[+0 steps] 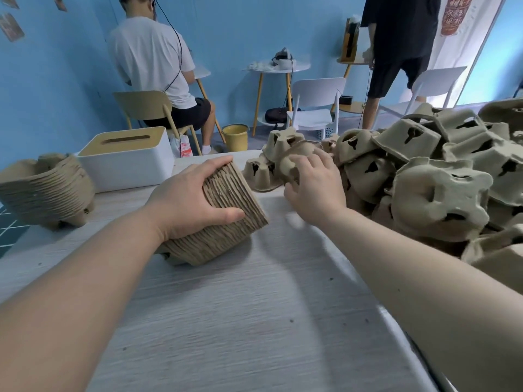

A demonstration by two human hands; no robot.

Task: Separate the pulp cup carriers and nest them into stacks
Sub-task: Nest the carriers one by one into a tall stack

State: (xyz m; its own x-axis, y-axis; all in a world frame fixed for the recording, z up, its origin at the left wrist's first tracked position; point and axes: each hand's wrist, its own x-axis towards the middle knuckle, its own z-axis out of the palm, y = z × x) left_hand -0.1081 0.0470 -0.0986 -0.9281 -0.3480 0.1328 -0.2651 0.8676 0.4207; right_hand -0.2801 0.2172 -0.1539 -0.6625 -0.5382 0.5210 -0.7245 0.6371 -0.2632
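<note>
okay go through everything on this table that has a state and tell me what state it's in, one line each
Left hand: grips the tilted nested stack.
Right hand: fingers spread, reaching onto a loose carrier; grip unclear.
Loose pile: jumbled, unsorted.
Second stack: nested, resting on the table edge.
Tissue box: lid on.

Not much to see of the person wearing the camera, just two bare forearms coming in from the bottom corners, no sleeves anywhere in shot. The left hand [188, 200] and right hand [314, 188] are bare too: no gloves, rings, watch or wristband showing. Fingernails look short and plain, though the right hand's a bit blurry.
</note>
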